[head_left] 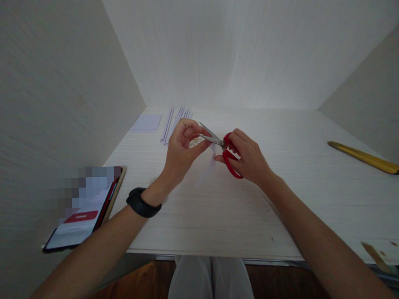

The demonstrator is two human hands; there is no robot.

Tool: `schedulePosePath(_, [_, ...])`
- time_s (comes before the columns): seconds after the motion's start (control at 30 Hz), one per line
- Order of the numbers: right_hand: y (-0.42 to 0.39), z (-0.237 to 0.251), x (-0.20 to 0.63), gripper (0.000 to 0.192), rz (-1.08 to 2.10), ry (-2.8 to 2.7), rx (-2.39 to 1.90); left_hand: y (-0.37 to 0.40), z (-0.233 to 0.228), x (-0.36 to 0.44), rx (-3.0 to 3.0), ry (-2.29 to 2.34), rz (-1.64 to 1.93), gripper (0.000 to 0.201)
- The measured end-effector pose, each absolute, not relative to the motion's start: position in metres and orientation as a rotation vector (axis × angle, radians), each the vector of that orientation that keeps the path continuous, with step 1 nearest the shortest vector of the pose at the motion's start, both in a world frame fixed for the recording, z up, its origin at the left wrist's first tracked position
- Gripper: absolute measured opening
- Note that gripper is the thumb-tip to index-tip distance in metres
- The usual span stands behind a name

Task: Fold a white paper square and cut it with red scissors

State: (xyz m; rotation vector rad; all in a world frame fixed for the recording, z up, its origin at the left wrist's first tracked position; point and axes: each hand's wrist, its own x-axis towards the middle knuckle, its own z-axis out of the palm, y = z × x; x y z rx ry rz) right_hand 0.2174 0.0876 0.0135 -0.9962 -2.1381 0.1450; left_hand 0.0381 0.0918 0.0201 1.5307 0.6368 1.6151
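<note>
My right hand (252, 154) grips red-handled scissors (215, 139), with fingers in the loops. The scissor blades are spread apart and point left, their tips close to the fingers of my left hand. My left hand (183, 150) has its thumb and index finger pinched together at the edge of a thin, whitish piece of paper (206, 173). From the fingertips the paper hangs down, below the blades; it is faint and blurred. I cannot tell whether the blades touch it. A black band (143, 203) is on my left wrist.
Behind my left hand lie several narrow folded paper strips (168, 125) and a flat pale sheet (147, 122). A tablet (87, 229) stands at the left edge. To the right lies a long yellow object with a black tip (366, 157). Walls enclose the white table (222, 227).
</note>
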Motion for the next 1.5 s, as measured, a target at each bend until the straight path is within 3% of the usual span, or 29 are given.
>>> schedulePosePath(1.2, [0.093, 0.016, 0.222, 0.041, 0.125, -2.154, -1.088, 0.092, 0.019, 0.037, 1.474, 0.670, 1.576, 0.039])
schedulePosePath(1.5, [0.106, -0.007, 0.234, 0.017, 0.048, -2.233, -1.618, 0.092, 0.021, 0.036, 1.543, 0.694, 1.499, 0.031])
